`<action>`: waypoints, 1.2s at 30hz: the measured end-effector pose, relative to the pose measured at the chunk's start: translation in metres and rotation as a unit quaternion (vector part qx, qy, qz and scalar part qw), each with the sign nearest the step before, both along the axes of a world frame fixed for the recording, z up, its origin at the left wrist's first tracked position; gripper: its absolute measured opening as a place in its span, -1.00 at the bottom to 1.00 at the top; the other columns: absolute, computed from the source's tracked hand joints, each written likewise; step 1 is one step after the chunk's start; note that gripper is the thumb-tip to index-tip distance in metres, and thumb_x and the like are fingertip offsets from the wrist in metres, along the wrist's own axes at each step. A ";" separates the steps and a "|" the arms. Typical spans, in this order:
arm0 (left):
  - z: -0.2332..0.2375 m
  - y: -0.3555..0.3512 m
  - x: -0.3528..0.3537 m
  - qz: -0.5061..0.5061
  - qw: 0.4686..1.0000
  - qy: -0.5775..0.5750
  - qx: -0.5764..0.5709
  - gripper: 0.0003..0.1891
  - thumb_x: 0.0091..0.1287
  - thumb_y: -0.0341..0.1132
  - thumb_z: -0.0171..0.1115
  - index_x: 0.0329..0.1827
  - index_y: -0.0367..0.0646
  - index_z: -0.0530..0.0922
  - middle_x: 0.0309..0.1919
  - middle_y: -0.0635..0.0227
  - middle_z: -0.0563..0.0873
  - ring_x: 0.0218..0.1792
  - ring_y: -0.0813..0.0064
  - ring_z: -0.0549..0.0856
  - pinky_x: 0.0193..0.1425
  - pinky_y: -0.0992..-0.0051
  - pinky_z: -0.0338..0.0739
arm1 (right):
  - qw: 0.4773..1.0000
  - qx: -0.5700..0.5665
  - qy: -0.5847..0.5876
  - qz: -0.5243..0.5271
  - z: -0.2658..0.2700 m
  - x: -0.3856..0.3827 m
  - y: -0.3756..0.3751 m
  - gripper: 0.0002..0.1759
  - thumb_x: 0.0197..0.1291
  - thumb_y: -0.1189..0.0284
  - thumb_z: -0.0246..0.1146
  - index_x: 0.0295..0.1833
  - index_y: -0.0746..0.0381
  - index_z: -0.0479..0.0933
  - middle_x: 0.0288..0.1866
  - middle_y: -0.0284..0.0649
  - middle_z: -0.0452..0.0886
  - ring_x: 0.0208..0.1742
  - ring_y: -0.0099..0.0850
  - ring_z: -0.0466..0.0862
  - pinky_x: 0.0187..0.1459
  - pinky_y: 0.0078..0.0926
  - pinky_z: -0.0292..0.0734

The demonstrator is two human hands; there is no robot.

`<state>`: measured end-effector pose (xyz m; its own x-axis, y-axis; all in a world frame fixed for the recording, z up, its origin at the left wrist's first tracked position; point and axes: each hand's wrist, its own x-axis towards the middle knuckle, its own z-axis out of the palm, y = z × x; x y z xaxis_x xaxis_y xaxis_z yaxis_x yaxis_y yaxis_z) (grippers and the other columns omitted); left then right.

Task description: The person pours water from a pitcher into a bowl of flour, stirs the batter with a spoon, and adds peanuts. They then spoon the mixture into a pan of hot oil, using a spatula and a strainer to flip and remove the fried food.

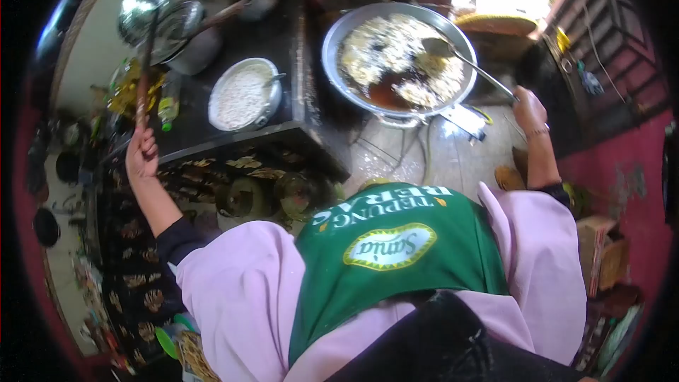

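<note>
My left hand (143,150) is closed around the wooden handle of a large metal skimmer (145,6), which is raised at the upper left with its shiny round head up. My right hand (530,110) grips the long metal handle of a spatula (488,76). Its dark head rests among pale frying pieces (375,39) in a wide wok (329,64). Brown oil (387,92) shows near the wok's front. Between my hands, a bowl of white batter-like mixture (242,95) stands on the dark counter, with a spoon handle at its edge.
Behind the skimmer stands a metal pot (194,56) with another utensil across it. A bottle with a green cap (168,110) is on the dark counter (191,143). A woven tray (495,24) sits beyond the wok. Cardboard boxes (600,247) stand at the right, and a hose (426,152) runs below the wok.
</note>
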<state>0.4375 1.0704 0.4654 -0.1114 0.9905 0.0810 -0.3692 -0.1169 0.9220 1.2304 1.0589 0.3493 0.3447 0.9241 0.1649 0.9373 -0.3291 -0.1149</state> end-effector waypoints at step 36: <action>0.054 -0.108 0.134 0.186 0.903 0.379 -0.079 -0.63 0.33 -0.30 0.09 0.15 -0.28 0.43 -0.59 0.52 0.44 -0.70 0.85 0.30 -0.69 0.85 0.14 | 0.987 0.012 0.136 0.087 -0.009 -0.048 0.046 -0.63 0.05 0.42 0.05 -0.01 -0.04 0.57 -0.04 -0.14 0.60 0.02 -0.19 0.58 0.01 -0.29 0.45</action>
<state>0.5720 0.9620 0.5198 -0.4096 0.9023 0.1347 0.4129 0.0516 0.9093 1.1826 1.1053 0.3399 0.2166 0.9699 0.1110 0.9124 -0.1606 -0.3765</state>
